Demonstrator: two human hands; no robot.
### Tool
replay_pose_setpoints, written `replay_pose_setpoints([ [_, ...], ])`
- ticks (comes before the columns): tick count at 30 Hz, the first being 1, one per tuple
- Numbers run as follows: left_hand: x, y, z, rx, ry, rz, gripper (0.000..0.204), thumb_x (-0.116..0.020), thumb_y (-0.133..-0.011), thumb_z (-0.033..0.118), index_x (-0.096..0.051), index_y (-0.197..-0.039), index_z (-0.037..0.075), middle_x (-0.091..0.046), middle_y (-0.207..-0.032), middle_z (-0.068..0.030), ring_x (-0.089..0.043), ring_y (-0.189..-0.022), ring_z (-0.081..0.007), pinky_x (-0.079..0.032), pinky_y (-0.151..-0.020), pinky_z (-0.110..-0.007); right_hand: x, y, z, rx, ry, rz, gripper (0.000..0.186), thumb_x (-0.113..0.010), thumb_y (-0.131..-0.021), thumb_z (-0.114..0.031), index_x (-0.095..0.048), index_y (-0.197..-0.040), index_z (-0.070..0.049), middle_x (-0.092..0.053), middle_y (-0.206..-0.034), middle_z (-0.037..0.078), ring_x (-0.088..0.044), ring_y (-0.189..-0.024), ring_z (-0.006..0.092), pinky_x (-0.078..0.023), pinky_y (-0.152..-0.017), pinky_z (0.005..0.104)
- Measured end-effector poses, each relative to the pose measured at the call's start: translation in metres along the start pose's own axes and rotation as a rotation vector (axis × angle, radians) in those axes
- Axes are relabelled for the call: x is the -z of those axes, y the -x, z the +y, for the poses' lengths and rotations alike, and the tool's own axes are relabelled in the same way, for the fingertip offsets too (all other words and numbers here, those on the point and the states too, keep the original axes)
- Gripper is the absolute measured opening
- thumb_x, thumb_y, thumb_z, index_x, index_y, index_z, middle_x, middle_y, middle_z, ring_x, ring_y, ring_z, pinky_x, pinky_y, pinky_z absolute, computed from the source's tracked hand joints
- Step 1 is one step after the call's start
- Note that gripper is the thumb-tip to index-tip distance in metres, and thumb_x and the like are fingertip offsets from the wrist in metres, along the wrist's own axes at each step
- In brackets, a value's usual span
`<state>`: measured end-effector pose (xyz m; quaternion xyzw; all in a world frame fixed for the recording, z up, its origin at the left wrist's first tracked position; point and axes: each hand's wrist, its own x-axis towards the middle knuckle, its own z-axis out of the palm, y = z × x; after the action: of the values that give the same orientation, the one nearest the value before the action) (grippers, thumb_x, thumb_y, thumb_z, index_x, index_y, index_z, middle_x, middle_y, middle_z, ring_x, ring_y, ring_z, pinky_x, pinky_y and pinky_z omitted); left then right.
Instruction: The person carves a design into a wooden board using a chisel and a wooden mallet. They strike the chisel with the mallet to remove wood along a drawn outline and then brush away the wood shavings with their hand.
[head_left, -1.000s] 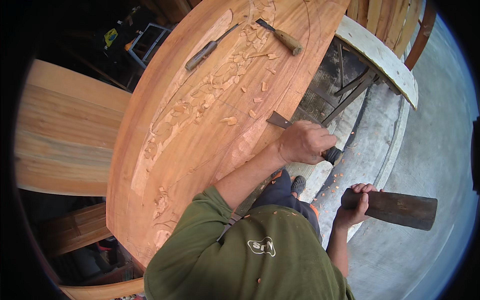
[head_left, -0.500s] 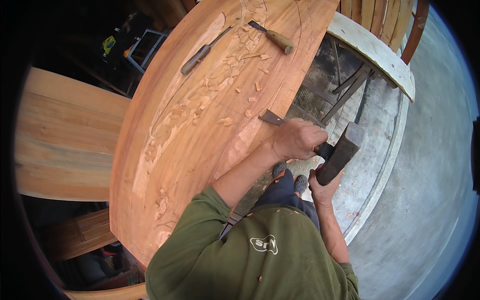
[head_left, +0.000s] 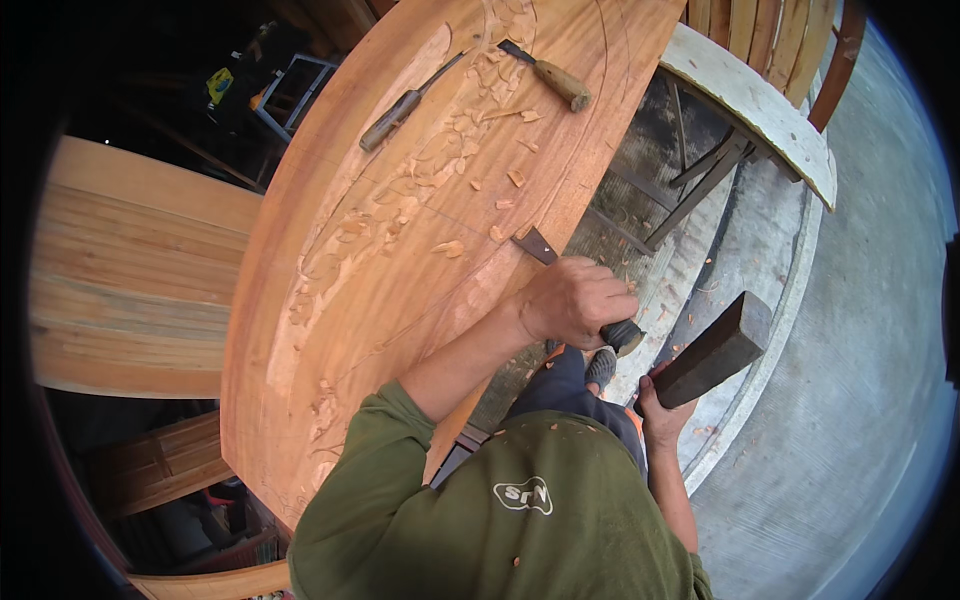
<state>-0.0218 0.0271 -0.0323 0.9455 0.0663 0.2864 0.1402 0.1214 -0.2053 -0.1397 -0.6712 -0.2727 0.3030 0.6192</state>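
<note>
My left hand (head_left: pixel 577 300) is closed round the handle of a wide flat chisel (head_left: pixel 537 247). The chisel's blade lies against the right edge of a large carved wooden panel (head_left: pixel 420 270), and its dark handle end sticks out past my fist. To the right, my right hand (head_left: pixel 665 412) grips a mallet with a dark block-shaped head (head_left: pixel 718 348); most of its handle is hidden. A gap separates the mallet from the chisel's end. Curled wood shavings (head_left: pixel 450 248) lie over the panel's carved leaf pattern.
Farther up the panel lie a chisel with a thick wooden handle (head_left: pixel 562 86) and a slim carving tool (head_left: pixel 390 120). Other wooden boards (head_left: pixel 140 290) stand at the left. On the right are a white curved-edge board (head_left: pixel 745 95), a metal stand (head_left: pixel 700 185) and concrete floor (head_left: pixel 860 330).
The mallet has swung from close by the chisel's handle end out to the right and toward me. My left hand and the chisel have shifted slightly left.
</note>
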Motion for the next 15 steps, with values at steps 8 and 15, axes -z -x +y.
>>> replay_pose_setpoints([
  [8,-0.014,-0.041,0.044,-0.102,0.065,0.212,0.016,-0.077,-0.077,0.020,-0.062,-0.078,0.015,-0.052,-0.067,-0.0005,-0.059,-0.059,-0.0191,-0.041,-0.053,-0.036,0.036,-0.006,-0.015,0.090,-0.126,0.153,0.028,-0.083,-0.085,-0.012,-0.062,-0.101,-0.001,-0.060,-0.091,0.005,-0.059,-0.082,0.0147,-0.049,-0.075,0.0299],
  [15,-0.044,-0.038,-0.014,0.013,-0.171,0.177,0.024,-0.078,-0.066,0.020,-0.059,-0.080,0.016,-0.051,-0.070,0.0006,-0.059,-0.065,-0.0196,-0.045,-0.057,-0.035,0.047,-0.013,-0.014,0.153,-0.310,0.130,0.072,-0.081,-0.091,-0.014,-0.040,-0.147,0.002,-0.060,-0.100,0.010,-0.062,-0.089,0.0200,-0.056,-0.082,0.0387],
])
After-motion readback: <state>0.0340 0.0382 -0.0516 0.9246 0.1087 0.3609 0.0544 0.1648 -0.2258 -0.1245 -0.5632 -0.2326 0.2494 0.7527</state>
